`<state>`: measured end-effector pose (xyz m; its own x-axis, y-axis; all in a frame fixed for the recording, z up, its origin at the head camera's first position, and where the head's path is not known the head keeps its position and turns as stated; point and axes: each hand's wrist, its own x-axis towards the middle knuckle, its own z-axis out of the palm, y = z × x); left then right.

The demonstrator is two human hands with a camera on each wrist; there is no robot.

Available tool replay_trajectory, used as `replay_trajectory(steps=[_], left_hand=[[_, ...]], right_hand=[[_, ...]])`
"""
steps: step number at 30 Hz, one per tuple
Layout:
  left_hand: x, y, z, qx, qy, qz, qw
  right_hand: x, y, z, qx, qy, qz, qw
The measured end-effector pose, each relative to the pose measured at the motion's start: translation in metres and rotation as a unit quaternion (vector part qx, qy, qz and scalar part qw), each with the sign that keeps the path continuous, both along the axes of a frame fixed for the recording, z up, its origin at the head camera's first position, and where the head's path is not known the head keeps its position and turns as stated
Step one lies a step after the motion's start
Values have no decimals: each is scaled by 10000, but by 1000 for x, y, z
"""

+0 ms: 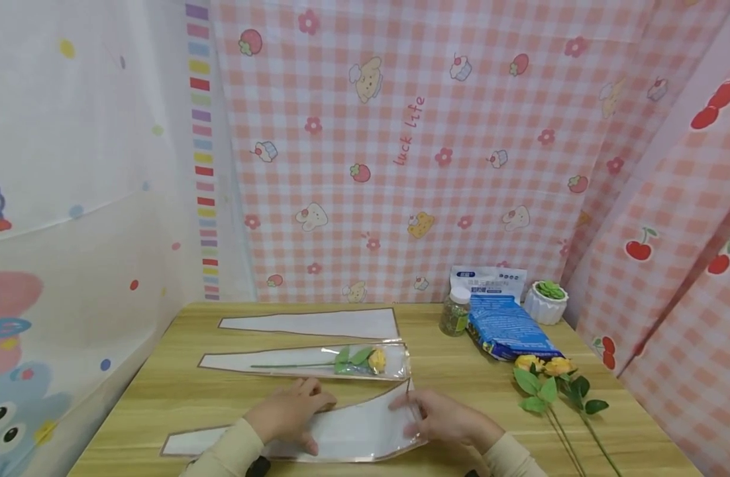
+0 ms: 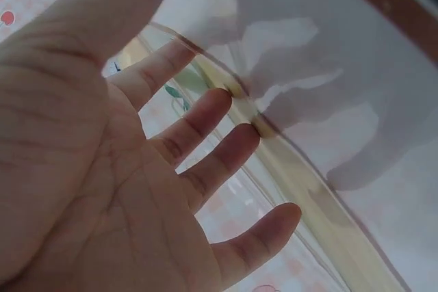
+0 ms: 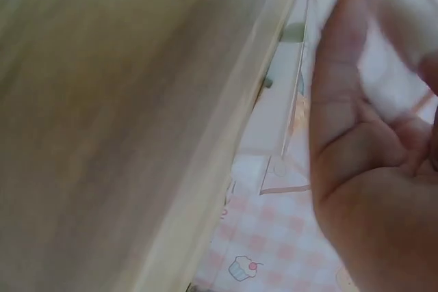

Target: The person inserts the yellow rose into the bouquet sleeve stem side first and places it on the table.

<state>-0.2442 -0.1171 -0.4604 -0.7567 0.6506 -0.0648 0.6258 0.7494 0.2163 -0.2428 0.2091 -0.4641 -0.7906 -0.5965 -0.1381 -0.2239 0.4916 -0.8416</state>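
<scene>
A long tapered flower sleeve (image 1: 353, 432), whitish with a brown border, lies at the table's front, its wide right end lifted and bent. My left hand (image 1: 290, 414) rests across the middle of it. In the left wrist view, that hand's spread fingers (image 2: 219, 162) reach the sleeve's edge. My right hand (image 1: 445, 419) is at the wide end, its fingertips overlapping the film. A gap shows between thumb (image 3: 339, 73) and fingers in the right wrist view. Behind it, a second sleeve (image 1: 269, 358) contains a yellow artificial rose (image 1: 377, 361).
A third sleeve (image 1: 335, 323) lies farthest back. At right are two yellow artificial roses (image 1: 544, 384) with long stems. Behind them stand a lidded jar (image 1: 456, 311), a blue and white bag (image 1: 508, 324) and a potted succulent (image 1: 546, 305). Curtains enclose the table.
</scene>
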Motion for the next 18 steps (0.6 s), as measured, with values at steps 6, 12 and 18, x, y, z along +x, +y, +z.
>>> replay_trajectory(steps=[6, 12, 18], left_hand=[[0, 3, 1, 297, -86, 25, 9995], [6, 30, 9, 992, 745, -600, 9905], [13, 53, 10, 1034, 942, -724, 9875]], right_hand=[[-1, -3, 2, -328, 102, -126, 9993], [-1, -3, 6, -736, 513, 21, 9960], [1, -4, 7, -956, 315, 181, 9948]])
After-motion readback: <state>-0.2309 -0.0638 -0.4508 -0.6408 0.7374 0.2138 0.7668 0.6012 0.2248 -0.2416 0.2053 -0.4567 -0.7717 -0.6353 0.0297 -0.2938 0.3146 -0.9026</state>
